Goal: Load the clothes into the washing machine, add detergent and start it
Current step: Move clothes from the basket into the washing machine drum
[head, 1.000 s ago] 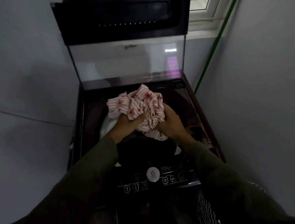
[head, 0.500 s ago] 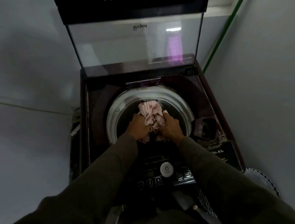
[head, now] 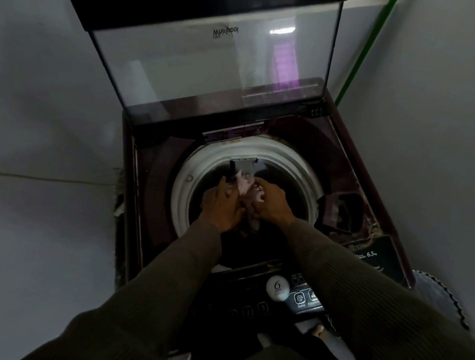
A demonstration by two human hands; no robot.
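Observation:
A top-loading washing machine (head: 156, 190) stands in a corner with its glass lid (head: 210, 72) raised. Its drum has a white rim (head: 181, 192). Both my hands reach down inside the drum. My left hand (head: 221, 204) lies flat, fingers spread, against the pink striped cloth (head: 244, 183). My right hand (head: 270, 201) is curled around the same cloth from the right. Only a small bunch of the cloth shows between the hands; the rest is lost in the dark drum. The control panel (head: 278, 296) with a round dial is at the near edge.
Grey walls close in on the left and right. A green pipe (head: 362, 53) runs up the back right corner. A dark detergent compartment (head: 339, 213) sits right of the drum. A basket with a scalloped edge (head: 443, 298) stands on the floor at the right.
The pink cloth was held high above the machine, then went down into the drum with both hands. My left hand has loosened from a grip to a flat spread. The view has tilted downward.

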